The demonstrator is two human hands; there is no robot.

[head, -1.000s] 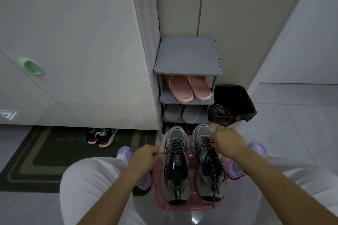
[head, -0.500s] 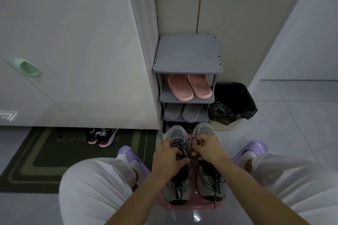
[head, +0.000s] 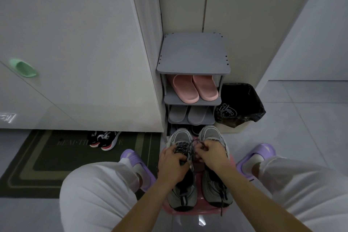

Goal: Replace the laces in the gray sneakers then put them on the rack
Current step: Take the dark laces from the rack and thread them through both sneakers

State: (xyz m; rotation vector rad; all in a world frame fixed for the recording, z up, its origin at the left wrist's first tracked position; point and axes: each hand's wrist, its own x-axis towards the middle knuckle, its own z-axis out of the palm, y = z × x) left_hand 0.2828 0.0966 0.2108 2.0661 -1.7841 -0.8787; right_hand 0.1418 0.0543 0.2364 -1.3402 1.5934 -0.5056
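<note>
Sneakers: the gray sneakers (head: 199, 164) are set side by side on a pink stool (head: 199, 211), lower centre of the frame.
Left hand (head: 172, 164): fingers are closed on the dark lace (head: 185, 148) of the left sneaker.
Right hand (head: 211, 153): fingers are pinched on the same lace.
Rack (head: 194, 56): top shelf is bare, centre of the frame.
Risk: a loose knot is likely if tension is released early.

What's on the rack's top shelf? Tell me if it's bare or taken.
Bare. The shoe rack's top shelf shows only its gray surface; pink slippers sit one shelf down, gray slippers below them.
</note>
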